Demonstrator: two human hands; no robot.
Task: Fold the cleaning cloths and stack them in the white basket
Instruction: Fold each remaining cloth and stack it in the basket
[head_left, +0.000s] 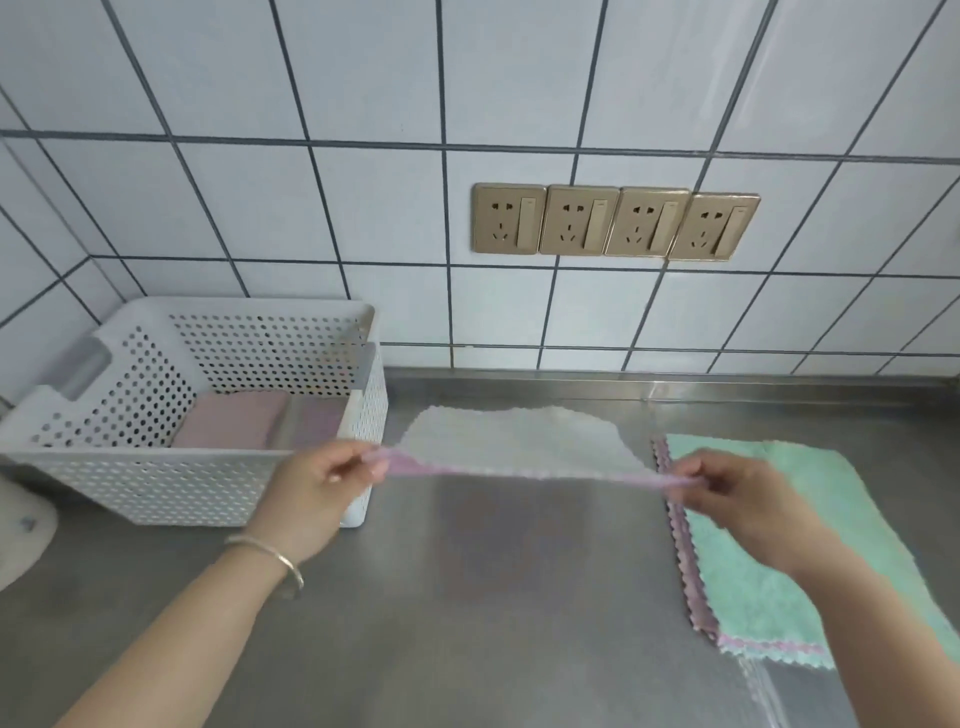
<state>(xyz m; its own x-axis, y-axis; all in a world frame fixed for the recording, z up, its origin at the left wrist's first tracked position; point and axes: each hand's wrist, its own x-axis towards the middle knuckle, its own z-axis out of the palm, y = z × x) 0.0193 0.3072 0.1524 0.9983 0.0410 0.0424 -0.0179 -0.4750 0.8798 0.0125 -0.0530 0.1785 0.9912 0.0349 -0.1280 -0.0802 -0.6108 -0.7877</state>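
Now hands (332, 470) pinch fluffy scalloped cloth (519, 441) taut.

Light is bright, even and cool, with soft shadows only. The steel worktop (519, 597) under my hands carries a dull, streaky sheen. Tile lines on the wall (363, 208) splay toward the edges. Overall focus is slightly soft.
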